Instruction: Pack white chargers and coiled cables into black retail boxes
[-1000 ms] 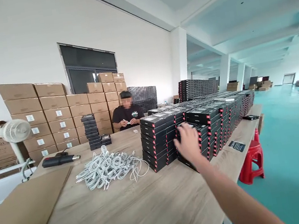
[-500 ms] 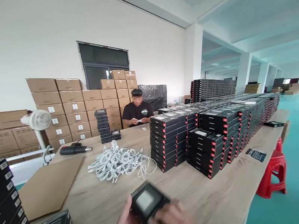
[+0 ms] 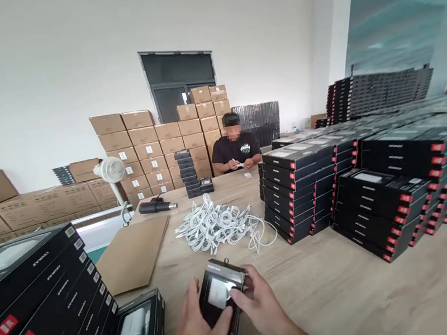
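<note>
Between my hands, above the table's near edge, is a slim black window box [image 3: 214,293] with a white item showing through its clear front. My left hand [image 3: 202,329] wraps its left side, thumb across the front. My right hand [image 3: 262,303] grips the upper right side, its thumb on the window. To the left lies another black window box [image 3: 137,331] with a white charger visible inside, beside a tall stack of black boxes [image 3: 52,291]. A heap of white cables [image 3: 220,227] lies just beyond my hands.
Stacks of black boxes with red labels [image 3: 296,195] fill the table's right side. A cardboard sheet [image 3: 135,255], a heat gun [image 3: 157,206] and a white fan [image 3: 110,170] are at the left. Across the table sits a person [image 3: 235,151] holding a small white item; brown cartons [image 3: 169,145] rise behind.
The view has swung left, so the table's contents appear farther right. My right hand has moved from across the box's lower part to its upper right side.
</note>
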Available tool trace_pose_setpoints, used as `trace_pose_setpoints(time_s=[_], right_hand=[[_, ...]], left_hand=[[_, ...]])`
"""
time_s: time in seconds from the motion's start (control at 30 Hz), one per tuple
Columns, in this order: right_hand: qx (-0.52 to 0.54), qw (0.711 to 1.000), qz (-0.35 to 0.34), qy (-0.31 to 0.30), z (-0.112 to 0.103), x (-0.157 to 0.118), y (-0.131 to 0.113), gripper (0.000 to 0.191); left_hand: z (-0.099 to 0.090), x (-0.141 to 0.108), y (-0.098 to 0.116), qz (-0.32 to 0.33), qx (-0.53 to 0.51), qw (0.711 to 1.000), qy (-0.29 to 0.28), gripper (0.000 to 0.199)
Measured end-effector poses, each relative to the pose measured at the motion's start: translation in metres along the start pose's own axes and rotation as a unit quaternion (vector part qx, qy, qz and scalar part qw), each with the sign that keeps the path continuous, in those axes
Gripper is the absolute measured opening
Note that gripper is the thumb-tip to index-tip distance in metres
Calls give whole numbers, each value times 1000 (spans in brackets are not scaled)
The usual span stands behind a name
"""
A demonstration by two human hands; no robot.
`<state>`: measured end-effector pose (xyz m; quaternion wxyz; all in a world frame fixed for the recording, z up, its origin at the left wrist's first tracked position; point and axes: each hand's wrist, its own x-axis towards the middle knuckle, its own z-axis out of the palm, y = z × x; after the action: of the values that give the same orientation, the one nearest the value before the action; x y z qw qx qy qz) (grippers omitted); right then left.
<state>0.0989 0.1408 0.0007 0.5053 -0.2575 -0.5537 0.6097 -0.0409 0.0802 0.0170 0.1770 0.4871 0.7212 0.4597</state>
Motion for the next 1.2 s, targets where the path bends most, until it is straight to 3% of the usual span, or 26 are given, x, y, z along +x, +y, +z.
trace_pose_setpoints(time_s=[0.1, 0.23, 0.43, 0.6, 0.73, 0.8, 0.93, 1.03, 1.2], right_hand=[[7, 999, 30, -31, 2, -15, 2, 47], [29, 992, 32, -115, -13, -16, -12, 26], [8, 987, 88, -134, -40, -2, -18, 24], [-65, 981, 133, -125, -45, -4, -4, 34], [-124, 985, 107, -48, -38, -4, -3, 26], [-135, 986, 94, -37, -38, -1, -5, 21], [-207, 975, 69, -33, -49, 4, -1, 48], [-369, 930, -15, 0, -58, 5, 9, 56], [-540, 832, -129, -3, -54, 33, 3, 13]], left_hand=[[6, -8, 8, 36, 134, 990, 15, 103], [7, -12, 13, 107, 161, 981, 22, 98], [8, -14, 6, 278, 301, 912, -22, 77], [13, -12, -1, 348, 325, 878, -48, 72], [14, -11, -3, 325, 317, 888, -71, 75], [13, -11, -1, 293, 304, 903, -84, 81], [16, -17, 10, 183, 308, 926, -118, 91], [23, -23, 18, 82, 337, 928, -140, 86], [28, -27, 16, 51, 303, 937, -168, 71]])
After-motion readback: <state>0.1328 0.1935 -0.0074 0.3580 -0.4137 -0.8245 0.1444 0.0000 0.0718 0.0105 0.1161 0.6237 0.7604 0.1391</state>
